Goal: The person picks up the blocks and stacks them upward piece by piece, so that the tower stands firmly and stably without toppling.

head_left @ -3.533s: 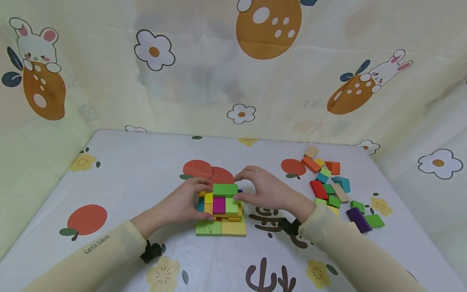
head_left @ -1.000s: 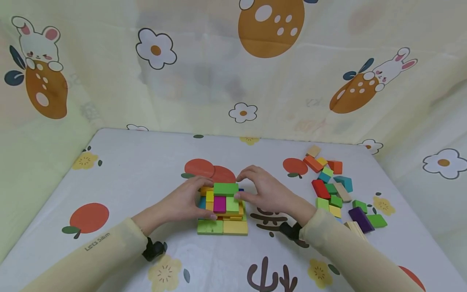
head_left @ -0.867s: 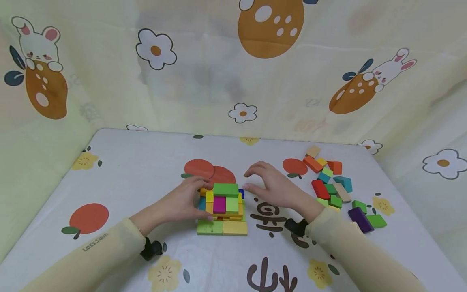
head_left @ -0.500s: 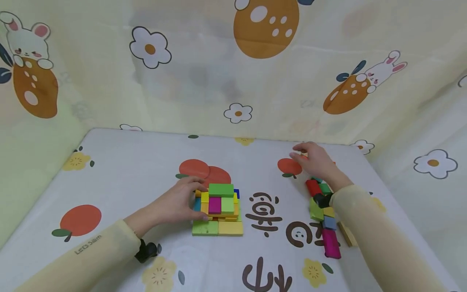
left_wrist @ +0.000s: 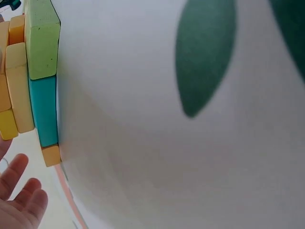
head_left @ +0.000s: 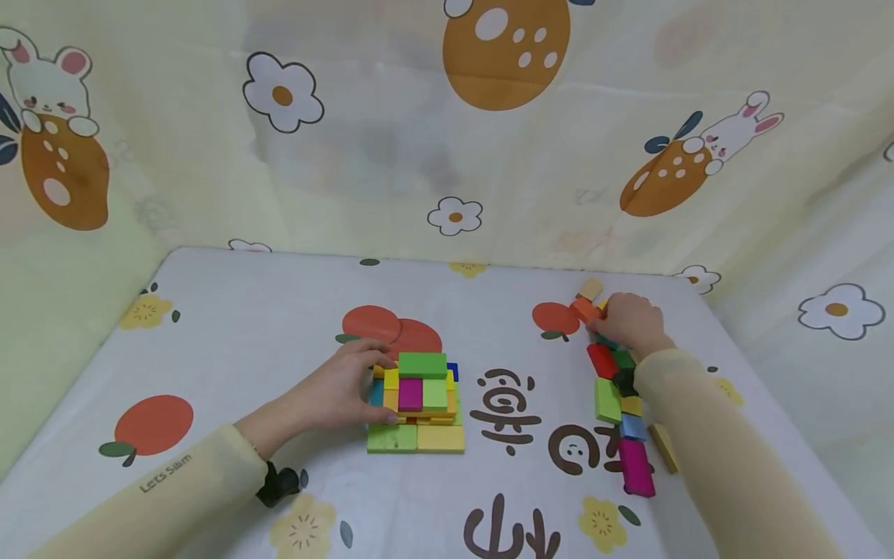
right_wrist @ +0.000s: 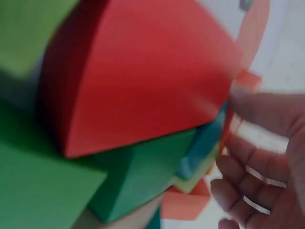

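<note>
Firstly, the left hand (head_left: 338, 388) is curved round the block stack (head_left: 410, 394) on the desk (head_left: 279, 303); the stack's left end is gripped and partly covered. At right, an orange block (head_left: 584, 310) is overlapped by the right hand (head_left: 634, 322); whether it is pinched cannot be told. Nearby loose blocks (head_left: 608, 400) are partly hidden by the right sleeve (head_left: 740, 458).

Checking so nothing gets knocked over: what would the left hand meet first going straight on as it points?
The block stack, likely its teal block, which shows within the curve of the left hand; whether any gap lies between is unclear.
</note>
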Motion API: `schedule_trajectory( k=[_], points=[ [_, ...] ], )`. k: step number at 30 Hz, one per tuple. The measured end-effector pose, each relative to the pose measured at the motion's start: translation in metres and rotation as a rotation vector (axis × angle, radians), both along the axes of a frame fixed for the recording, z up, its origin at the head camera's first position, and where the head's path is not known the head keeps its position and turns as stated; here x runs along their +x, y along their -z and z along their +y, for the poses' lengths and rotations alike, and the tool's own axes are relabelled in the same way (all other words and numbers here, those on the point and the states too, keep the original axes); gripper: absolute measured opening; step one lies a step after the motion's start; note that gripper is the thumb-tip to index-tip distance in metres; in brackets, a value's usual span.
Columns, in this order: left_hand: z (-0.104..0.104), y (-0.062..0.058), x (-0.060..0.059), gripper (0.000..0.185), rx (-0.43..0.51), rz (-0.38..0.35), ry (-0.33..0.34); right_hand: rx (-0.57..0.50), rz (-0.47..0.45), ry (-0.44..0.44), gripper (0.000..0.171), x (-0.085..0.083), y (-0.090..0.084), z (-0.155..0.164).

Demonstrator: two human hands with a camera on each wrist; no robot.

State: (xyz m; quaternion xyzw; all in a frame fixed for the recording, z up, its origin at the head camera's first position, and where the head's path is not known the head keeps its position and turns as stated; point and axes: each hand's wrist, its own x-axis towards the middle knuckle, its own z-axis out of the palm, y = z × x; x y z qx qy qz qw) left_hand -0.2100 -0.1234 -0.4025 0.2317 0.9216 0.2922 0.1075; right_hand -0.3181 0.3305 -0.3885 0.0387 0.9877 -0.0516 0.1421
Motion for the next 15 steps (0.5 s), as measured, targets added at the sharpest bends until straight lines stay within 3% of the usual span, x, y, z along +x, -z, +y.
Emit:
schedule_trajectory(
  k=[4,10,15],
  points=[
    [-0.001,0.0,0.001,0.066,-0.006,0.005,-0.002,-0.023,0.013,-0.143,0.046,0.011,-0.002,-0.025],
    [-0.001,0.001,0.001,0.065,0.0,0.01,-0.004,-0.201,0.046,-0.395,0.03,0.043,0.005,-0.072],
    [0.0,0.003,0.001,0.065,0.003,0.009,-0.003,-0.259,0.019,-0.496,0.027,0.078,0.007,-0.098]
  ],
)
